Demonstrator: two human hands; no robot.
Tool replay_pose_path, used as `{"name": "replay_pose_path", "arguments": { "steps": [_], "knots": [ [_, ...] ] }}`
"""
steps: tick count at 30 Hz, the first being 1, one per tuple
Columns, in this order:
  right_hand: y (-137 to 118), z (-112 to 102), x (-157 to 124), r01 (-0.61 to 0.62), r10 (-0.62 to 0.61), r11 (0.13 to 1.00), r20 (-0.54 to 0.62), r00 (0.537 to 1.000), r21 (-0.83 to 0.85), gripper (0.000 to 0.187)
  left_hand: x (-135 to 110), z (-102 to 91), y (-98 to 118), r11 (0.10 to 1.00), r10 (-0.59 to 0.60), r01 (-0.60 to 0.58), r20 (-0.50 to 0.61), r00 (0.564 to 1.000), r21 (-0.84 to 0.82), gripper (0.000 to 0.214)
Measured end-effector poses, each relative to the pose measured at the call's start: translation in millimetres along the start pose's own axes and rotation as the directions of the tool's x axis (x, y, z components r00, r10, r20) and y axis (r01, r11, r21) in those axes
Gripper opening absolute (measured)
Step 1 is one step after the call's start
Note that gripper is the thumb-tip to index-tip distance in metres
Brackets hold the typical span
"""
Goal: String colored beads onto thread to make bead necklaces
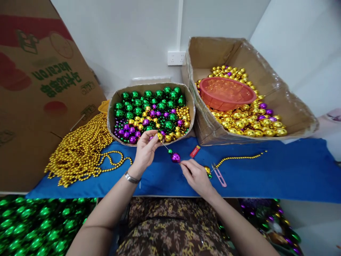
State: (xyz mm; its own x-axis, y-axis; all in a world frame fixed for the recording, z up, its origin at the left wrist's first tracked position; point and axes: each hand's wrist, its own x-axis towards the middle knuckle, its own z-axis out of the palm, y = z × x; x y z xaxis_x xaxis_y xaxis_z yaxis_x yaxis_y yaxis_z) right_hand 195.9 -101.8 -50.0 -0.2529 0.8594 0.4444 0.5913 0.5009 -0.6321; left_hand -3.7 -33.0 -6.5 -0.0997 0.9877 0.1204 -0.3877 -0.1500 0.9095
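My left hand (145, 149) is raised over the blue table cover (279, 170), its fingers pinched on a gold bead (160, 136) at the front rim of the middle box (112, 117). A thin needle or thread runs down from it through a small green bead (170, 151) and a purple bead (175, 157). My right hand (195, 175) is closed on the lower end of that strand, just right of the purple bead. A gold bead strand (239, 157) trails right from this hand.
The middle box holds green, purple and gold balls. A larger cardboard box (293, 110) at right holds gold balls and a red basket (226, 93). A gold bead pile (80, 149) lies at left. Pink snips (220, 176) and a red lighter (195, 151) lie on the cover.
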Motion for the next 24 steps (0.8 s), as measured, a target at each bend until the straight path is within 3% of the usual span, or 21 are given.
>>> {"name": "replay_pose_path", "arguments": {
  "steps": [5,10,14,19,24],
  "knots": [
    [-0.6,3.2,1.8,-0.026,0.026,1.000,-0.026,0.999,0.012,0.019,-14.5,2.5,-12.4,0.994,0.015,-0.020,0.046,0.999,0.104,0.031],
    [2.0,6.7,-1.6,-0.063,0.066,0.997,-0.047,0.997,0.053,0.015,-22.1,-0.8,-19.1,0.997,0.021,-0.022,0.014,1.000,0.068,0.041],
    [6.5,11.4,-8.0,-0.098,0.102,0.993,-0.047,0.994,0.067,0.016,-22.3,-4.1,-17.5,0.983,0.123,-0.123,0.006,0.992,0.136,0.046],
    [9.1,15.3,-13.1,-0.088,0.093,0.994,-0.088,0.992,0.062,0.023,-23.5,-6.4,-17.0,0.998,0.017,-0.018,0.010,1.000,0.066,0.046],
    [7.7,14.3,-13.8,-0.032,0.035,0.999,-0.087,0.996,0.039,0.029,-24.4,-9.3,-16.0,0.993,0.058,-0.056,-0.015,0.998,0.107,0.046]
  ]
}}
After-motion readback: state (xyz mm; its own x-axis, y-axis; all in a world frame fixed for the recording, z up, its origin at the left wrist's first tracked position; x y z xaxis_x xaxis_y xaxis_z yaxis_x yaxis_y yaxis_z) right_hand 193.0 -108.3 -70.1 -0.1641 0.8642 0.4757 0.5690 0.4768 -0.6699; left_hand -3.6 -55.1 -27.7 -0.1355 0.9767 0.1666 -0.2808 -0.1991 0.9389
